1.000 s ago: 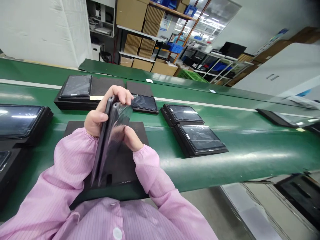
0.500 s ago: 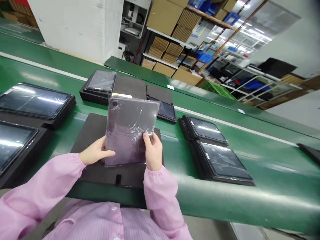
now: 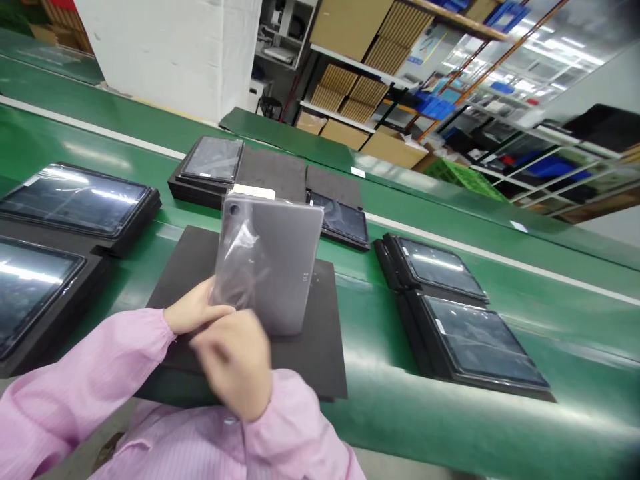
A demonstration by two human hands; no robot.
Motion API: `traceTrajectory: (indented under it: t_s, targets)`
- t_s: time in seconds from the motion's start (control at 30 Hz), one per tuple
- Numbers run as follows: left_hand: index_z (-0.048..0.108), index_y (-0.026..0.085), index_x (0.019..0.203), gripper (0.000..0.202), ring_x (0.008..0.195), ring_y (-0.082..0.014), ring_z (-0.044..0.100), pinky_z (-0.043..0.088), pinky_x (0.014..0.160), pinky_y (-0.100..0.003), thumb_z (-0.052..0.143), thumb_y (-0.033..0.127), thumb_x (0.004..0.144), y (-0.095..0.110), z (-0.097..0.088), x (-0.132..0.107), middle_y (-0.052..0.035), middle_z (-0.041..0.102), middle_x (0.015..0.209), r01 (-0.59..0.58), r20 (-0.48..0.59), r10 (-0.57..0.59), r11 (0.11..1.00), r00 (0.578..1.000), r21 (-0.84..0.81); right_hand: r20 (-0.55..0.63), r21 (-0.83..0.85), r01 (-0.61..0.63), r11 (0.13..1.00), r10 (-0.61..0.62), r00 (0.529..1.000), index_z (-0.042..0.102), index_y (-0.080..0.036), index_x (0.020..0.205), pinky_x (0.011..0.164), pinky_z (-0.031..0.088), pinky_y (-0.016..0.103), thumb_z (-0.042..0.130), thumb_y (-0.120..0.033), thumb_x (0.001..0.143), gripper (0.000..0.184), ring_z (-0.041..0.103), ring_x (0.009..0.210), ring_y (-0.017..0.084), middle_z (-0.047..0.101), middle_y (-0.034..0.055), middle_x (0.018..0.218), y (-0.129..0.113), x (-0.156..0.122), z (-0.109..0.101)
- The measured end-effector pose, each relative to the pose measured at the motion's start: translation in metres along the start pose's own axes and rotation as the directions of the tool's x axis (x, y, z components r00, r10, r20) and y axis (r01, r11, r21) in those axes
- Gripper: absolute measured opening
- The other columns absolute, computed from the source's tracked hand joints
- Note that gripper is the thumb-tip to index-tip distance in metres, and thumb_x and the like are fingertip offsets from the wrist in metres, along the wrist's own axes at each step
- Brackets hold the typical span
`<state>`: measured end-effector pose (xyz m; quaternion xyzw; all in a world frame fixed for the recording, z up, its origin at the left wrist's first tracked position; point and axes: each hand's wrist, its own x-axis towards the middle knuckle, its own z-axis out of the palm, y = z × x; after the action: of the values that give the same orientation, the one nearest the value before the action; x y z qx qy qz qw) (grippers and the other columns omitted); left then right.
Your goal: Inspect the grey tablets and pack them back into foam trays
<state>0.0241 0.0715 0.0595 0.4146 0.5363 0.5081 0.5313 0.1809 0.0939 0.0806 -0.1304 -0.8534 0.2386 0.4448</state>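
Note:
A grey tablet [image 3: 285, 267] stands tilted with its back toward me. My left hand [image 3: 196, 308] grips its lower left edge. Crumpled clear plastic film [image 3: 243, 250] covers the left part of the back, while the right part looks bare and matte. In front of the lower left corner is my right hand [image 3: 235, 360], smeared by motion, its fingers curled and apparently pinching the film; the exact pinch is hidden. A pale tab [image 3: 254, 192] sticks out at the top edge. Beneath the tablet lies a black foam pad [image 3: 320, 360].
Tablets in black trays lie on the green conveyor belt [image 3: 370, 333]: two at the left [image 3: 75, 200], two at the right [image 3: 480, 340], and two behind, one at the back left [image 3: 213, 159] and one at the back right [image 3: 340, 220]. Shelves with cartons [image 3: 350, 27] stand beyond.
My right hand has moved from the tablet's lower right edge left and down across its front. The film has come off the right part of the back. The view has shifted slightly.

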Motion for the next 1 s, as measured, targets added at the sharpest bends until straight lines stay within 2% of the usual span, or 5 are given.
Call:
traceTrajectory:
  t_s: [0.13,0.33,0.6,0.83,1.0]
  targets:
    - [0.053,0.018,0.133,0.069,0.134,-0.0335,0.054,0.039,0.118,-0.050,0.082,0.039,0.074,0.002,-0.001,-0.001,-0.0138,0.063,0.137,-0.016,0.001,0.016,1.000,1.000,-0.025,0.282,0.214,0.186,0.959,-0.243,0.928,0.065,-0.022,0.073,0.062,0.050,0.029,0.062,-0.033,0.095,0.024,0.063,0.065,0.013,0.073,-0.0021,0.073,-0.021,-0.010,0.036]
    - [0.057,0.020,0.125,0.065,0.117,-0.0320,0.066,0.052,0.105,-0.047,0.085,0.036,0.069,0.003,-0.001,-0.002,-0.0111,0.072,0.119,0.086,-0.041,-0.087,0.996,0.995,-0.040,0.073,0.565,-0.199,0.801,0.191,0.979,0.066,-0.022,0.072,0.066,0.054,0.026,0.074,-0.023,0.085,0.015,0.066,0.065,0.013,0.071,-0.0010,0.069,-0.011,0.014,-0.024]
    - [0.058,0.020,0.131,0.068,0.131,-0.0312,0.056,0.047,0.111,-0.040,0.084,0.037,0.070,0.000,-0.002,0.001,-0.0116,0.063,0.139,0.095,-0.073,-0.104,0.988,0.992,-0.121,-0.348,0.590,-0.621,0.515,0.857,0.380,0.069,-0.018,0.097,0.077,0.054,0.033,0.077,-0.040,0.070,0.035,0.065,0.077,0.016,0.070,0.0040,0.087,0.068,-0.014,-0.087]
    - [0.062,0.016,0.125,0.067,0.124,-0.0335,0.062,0.052,0.104,-0.042,0.084,0.047,0.069,0.014,0.016,-0.012,-0.0134,0.068,0.130,0.123,-0.132,-0.125,0.992,0.983,-0.028,-0.028,0.497,-0.796,0.345,0.923,0.383,0.074,-0.014,0.098,0.081,0.055,0.036,0.081,-0.044,0.068,0.043,0.070,0.087,0.024,0.077,0.0095,0.095,0.044,-0.046,-0.060]
    - [0.068,0.018,0.114,0.062,0.114,-0.0334,0.067,0.056,0.097,-0.041,0.084,0.053,0.065,0.022,0.021,-0.040,-0.0098,0.075,0.114,0.160,-0.252,-0.155,0.987,0.955,-0.001,-0.011,0.729,-0.669,0.145,0.980,0.200,0.075,-0.015,0.090,0.073,0.058,0.035,0.087,-0.037,0.057,0.042,0.071,0.076,0.023,0.078,0.0065,0.086,0.039,-0.048,-0.089]
